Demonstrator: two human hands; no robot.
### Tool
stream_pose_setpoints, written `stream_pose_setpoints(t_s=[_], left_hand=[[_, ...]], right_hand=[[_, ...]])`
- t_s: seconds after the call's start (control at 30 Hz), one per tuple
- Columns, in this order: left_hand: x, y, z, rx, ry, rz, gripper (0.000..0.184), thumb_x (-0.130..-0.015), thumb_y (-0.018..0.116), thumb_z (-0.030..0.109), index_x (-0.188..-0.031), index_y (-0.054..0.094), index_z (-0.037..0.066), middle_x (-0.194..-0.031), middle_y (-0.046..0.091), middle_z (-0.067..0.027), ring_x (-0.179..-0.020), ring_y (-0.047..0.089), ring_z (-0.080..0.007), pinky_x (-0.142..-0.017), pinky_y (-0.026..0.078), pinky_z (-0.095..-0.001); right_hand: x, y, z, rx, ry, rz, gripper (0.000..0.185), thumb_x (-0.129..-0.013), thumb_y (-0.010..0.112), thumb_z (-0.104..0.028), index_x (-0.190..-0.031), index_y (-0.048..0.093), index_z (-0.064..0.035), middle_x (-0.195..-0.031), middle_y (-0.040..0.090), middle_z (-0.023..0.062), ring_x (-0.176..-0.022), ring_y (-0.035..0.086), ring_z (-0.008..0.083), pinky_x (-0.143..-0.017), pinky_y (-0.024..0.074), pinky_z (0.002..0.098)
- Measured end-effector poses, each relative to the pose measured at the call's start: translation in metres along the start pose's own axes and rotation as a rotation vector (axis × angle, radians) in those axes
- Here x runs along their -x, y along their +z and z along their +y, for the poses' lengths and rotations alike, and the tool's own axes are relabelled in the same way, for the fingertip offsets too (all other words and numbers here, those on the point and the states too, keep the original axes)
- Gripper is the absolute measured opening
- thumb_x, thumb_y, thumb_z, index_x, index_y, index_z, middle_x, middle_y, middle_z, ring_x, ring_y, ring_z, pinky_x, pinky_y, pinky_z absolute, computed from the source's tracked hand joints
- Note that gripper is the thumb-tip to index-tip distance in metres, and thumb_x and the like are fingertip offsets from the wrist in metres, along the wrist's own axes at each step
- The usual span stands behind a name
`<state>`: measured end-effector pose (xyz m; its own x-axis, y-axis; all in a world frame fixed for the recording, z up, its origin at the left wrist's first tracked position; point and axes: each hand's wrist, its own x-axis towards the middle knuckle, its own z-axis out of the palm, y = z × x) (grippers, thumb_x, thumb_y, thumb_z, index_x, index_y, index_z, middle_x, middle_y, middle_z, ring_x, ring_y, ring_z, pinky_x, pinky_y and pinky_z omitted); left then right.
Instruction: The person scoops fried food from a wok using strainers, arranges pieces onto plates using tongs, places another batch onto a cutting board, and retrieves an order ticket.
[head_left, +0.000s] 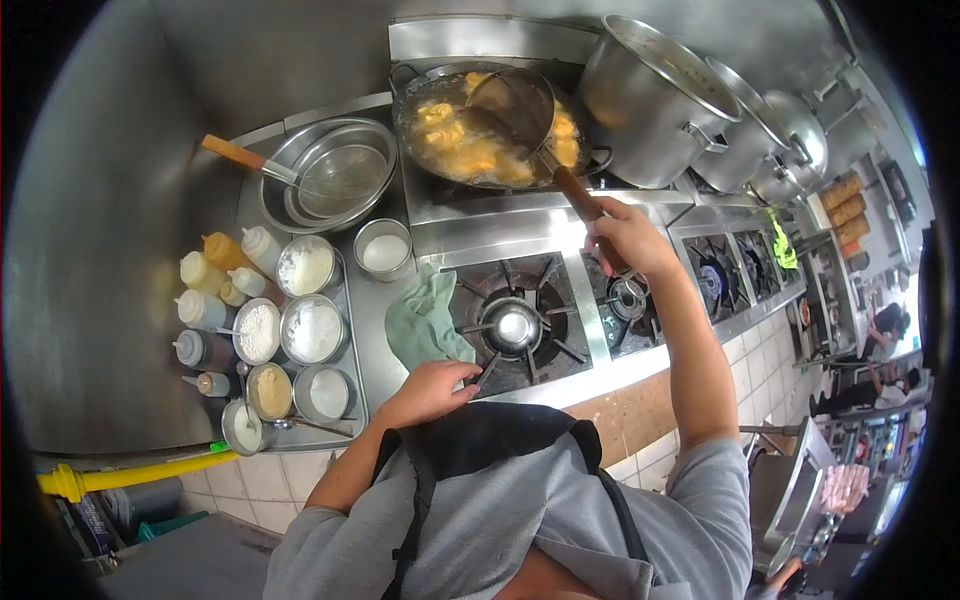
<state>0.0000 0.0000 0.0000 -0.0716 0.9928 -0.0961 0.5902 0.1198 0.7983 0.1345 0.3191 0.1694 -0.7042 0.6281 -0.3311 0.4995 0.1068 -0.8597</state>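
My right hand (630, 238) is wrapped round the wooden handle of a large skimmer (575, 195). Its round, dark head tilts over and partly into a wok (405, 140) of bubbling oil. Golden pieces of fried food (465, 155) float in the oil around the skimmer, and their exact kind is unclear. My left hand (437, 390) rests by the front edge of the stove, its fingers loosely extended and holding nothing. Close to it lie a crumpled green cloth (428, 315) and an unlit-looking burner (513, 325).
Tall steel pots (650, 100) stand right of the wok. On the left are nested metal bowls (330, 170) with a wooden-handled sieve (235, 155), several squeeze bottles (200, 310) and tins of white powder (315, 328). A yellow pipe (150, 475) runs along the counter front. People work far right.
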Motion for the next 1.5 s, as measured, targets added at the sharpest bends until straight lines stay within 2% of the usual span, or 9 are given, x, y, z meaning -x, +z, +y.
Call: stream_pose_setpoints(t_s=[0.07, 0.17, 0.67, 1.07, 1.3, 1.37, 1.43, 1.47, 1.5], left_hand=[[0.001, 0.0, -0.001, 0.002, 0.048, 0.048, 0.035, -0.09, 0.063, 0.027, -0.116, 0.066, 0.004, -0.1, 0.069, -0.0167, -0.094, 0.066, -0.035, -0.083, 0.051, -0.0427], [0.001, 0.003, 0.0, 0.017, 0.047, 0.056, 0.035, -0.09, 0.063, 0.028, -0.116, 0.066, 0.004, -0.1, 0.069, -0.0168, -0.093, 0.066, -0.0352, -0.082, 0.051, -0.0428], [-0.002, 0.002, 0.003, -0.031, 0.074, 0.054, 0.035, -0.089, 0.064, 0.028, -0.115, 0.066, 0.005, -0.1, 0.07, -0.0161, -0.093, 0.067, -0.0347, -0.082, 0.052, -0.043], [0.019, 0.028, 0.029, -0.028, 0.008, 0.101, 0.034, -0.089, 0.065, 0.025, -0.115, 0.066, 0.004, -0.104, 0.07, -0.0157, -0.095, 0.067, -0.0344, -0.083, 0.052, -0.0405], [0.042, 0.054, 0.067, -0.052, -0.089, 0.102, 0.034, -0.088, 0.065, 0.025, -0.115, 0.066, 0.004, -0.107, 0.07, -0.0168, -0.097, 0.067, -0.035, -0.086, 0.052, -0.0419], [0.047, 0.066, 0.074, -0.093, -0.048, 0.13, 0.034, -0.089, 0.065, 0.027, -0.115, 0.065, 0.004, -0.106, 0.069, -0.0174, -0.096, 0.066, -0.0356, -0.085, 0.052, -0.0426], [0.053, 0.08, 0.078, -0.096, -0.06, 0.144, 0.034, -0.089, 0.065, 0.027, -0.114, 0.065, 0.005, -0.104, 0.069, -0.0172, -0.094, 0.067, -0.0358, -0.083, 0.053, -0.0428], [0.056, 0.086, 0.081, -0.095, -0.066, 0.157, 0.034, -0.089, 0.065, 0.028, -0.114, 0.065, 0.005, -0.102, 0.069, -0.0169, -0.092, 0.067, -0.036, -0.081, 0.053, -0.043], [0.06, 0.09, 0.086, -0.097, -0.074, 0.162, 0.034, -0.089, 0.065, 0.028, -0.114, 0.065, 0.005, -0.102, 0.069, -0.0169, -0.092, 0.067, -0.036, -0.081, 0.053, -0.043]], right_hand=[[0.0, -0.003, 0.0, -0.119, -0.009, -0.045, 0.048, -0.086, 0.057, -0.012, -0.133, 0.051, -0.0014, -0.079, 0.065, 0.0088, -0.045, 0.054, 0.0148, -0.041, 0.0412, 0.0297], [0.011, -0.008, -0.006, -0.111, -0.048, -0.037, 0.048, -0.086, 0.057, -0.011, -0.132, 0.051, -0.0002, -0.078, 0.064, 0.0081, -0.045, 0.053, 0.0144, -0.042, 0.0411, 0.0295], [0.074, -0.017, -0.045, 0.048, -0.111, 0.034, 0.057, -0.083, 0.056, -0.009, -0.139, 0.048, 0.0002, -0.075, 0.061, 0.007, -0.045, 0.052, 0.0119, -0.043, 0.0407, 0.0264], [0.089, -0.014, -0.031, 0.039, -0.151, -0.039, 0.063, -0.083, 0.056, -0.008, -0.144, 0.043, -0.0012, -0.073, 0.06, 0.0055, -0.043, 0.051, 0.0114, -0.041, 0.0394, 0.0262], [0.094, -0.001, -0.007, 0.042, -0.193, -0.028, 0.061, -0.083, 0.054, -0.009, -0.143, 0.045, -0.0045, -0.073, 0.061, 0.0067, -0.042, 0.049, 0.0117, -0.039, 0.0389, 0.0277], [0.084, 0.002, 0.007, 0.062, -0.213, -0.057, 0.06, -0.082, 0.054, -0.01, -0.141, 0.046, -0.0033, -0.073, 0.061, 0.0088, -0.044, 0.052, 0.0142, -0.042, 0.0422, 0.0297], [0.078, 0.005, 0.017, 0.164, -0.273, 0.037, 0.06, -0.082, 0.054, -0.013, -0.14, 0.048, -0.0031, -0.074, 0.063, 0.0114, -0.049, 0.057, 0.0193, -0.048, 0.0468, 0.0337], [0.075, 0.003, 0.022, 0.201, -0.289, 0.074, 0.06, -0.082, 0.054, -0.015, -0.14, 0.048, -0.0039, -0.077, 0.065, 0.0153, -0.056, 0.062, 0.0233, -0.056, 0.0505, 0.0375], [0.073, -0.001, 0.028, 0.199, -0.293, 0.065, 0.06, -0.082, 0.054, -0.015, -0.14, 0.048, -0.0039, -0.077, 0.065, 0.0153, -0.056, 0.062, 0.0233, -0.056, 0.0505, 0.0375]])
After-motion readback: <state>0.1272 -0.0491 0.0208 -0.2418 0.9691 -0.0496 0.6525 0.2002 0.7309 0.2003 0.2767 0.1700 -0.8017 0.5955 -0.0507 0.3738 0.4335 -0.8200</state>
